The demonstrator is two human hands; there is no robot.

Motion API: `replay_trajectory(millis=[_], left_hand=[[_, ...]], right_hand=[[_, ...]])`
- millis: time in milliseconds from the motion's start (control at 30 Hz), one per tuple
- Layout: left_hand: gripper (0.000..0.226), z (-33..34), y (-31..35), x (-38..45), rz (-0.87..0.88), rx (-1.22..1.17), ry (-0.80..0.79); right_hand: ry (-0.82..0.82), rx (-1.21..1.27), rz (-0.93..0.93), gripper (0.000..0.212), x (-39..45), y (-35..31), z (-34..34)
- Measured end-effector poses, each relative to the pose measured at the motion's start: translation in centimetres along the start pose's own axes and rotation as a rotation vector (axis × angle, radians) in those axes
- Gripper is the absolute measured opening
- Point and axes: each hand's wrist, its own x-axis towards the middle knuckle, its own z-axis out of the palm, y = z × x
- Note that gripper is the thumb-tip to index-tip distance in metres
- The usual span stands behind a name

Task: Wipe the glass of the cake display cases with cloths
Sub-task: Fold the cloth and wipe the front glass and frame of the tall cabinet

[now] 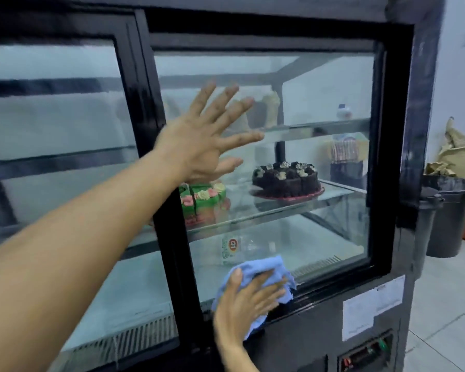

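Currently right hand (249, 302) flat, fingers together, pressing a blue cloth (263, 280) on the sliding glass door (320, 98) at its lower edge, lower centre of frame, while left hand (207, 140) is spread empty against the glass mid-frame, above a green cake (203, 197) and left of a chocolate cake (286, 179).

Under your right hand (246, 304) the cloth (263, 267) is light blue; the case frame (172, 237) beside it is glossy black. Below your left hand (199, 146) a cake (203, 201) is green with pink and cream flowers; right of it, a dark chocolate cake (286, 178) on a red plate (287, 196)
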Motion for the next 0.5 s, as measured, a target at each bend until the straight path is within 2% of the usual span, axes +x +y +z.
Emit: replay_trajectory(millis=[67, 200, 267, 333, 400, 500], left_hand=[[0.065, -0.2, 0.5, -0.2, -0.009, -0.041, -0.002], [0.068, -1.5, 0.1, -0.6, -0.004, -0.196, 0.053], [0.061, -2.3, -0.6, -1.4, -0.05, -0.278, 0.183], [0.05, -2.4, -2.2, -2.5, -0.159, -0.266, 0.34], [0.049, -2.1, -4.3, -3.7, -0.325, -0.252, 0.405], [0.06, -1.7, -5.5, -4.6, -0.538, -0.265, 0.417]], right_hand=[[0.081, 0.017, -0.086, 0.114, 3.4, -1.6, -1.6], [0.321, 0.014, -0.163, 0.091, 12.4, -12.6, -5.6], [0.372, -0.058, -0.184, 0.078, 15.3, -19.3, -7.2], [0.384, -0.096, -0.284, 0.073, 16.5, -24.8, -7.7], [0.35, -0.114, -0.5, 0.074, 15.4, -28.9, -6.6], [0.253, -0.28, -1.059, 0.071, 11.9, -31.2, -4.4]])
